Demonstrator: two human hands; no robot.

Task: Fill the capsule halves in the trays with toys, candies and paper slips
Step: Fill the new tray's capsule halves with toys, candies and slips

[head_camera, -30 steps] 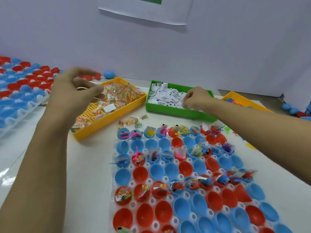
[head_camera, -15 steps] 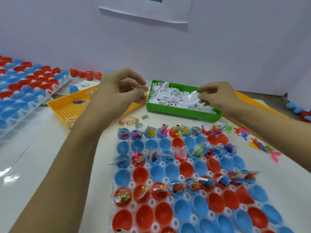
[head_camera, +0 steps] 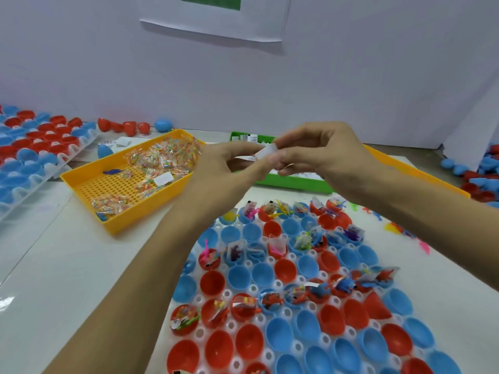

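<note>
White paper slip (head_camera: 266, 151) sits pinched between my two hands, held up in the air above the far edge of the capsule tray (head_camera: 290, 344) and in front of the green bin (head_camera: 294, 182). My right hand (head_camera: 321, 151) nips its upper end with thumb and forefinger; my left hand (head_camera: 226, 166) pinches the lower end. Its long axis runs roughly left to right, tilting up toward the right hand. Unfilled capsule halves (head_camera: 260, 276) lie below and nearer me, so I judge the next move goes down and back. The yellow candy tray (head_camera: 121, 220) rests on the tabletop (head_camera: 67, 279) to my left.
</note>
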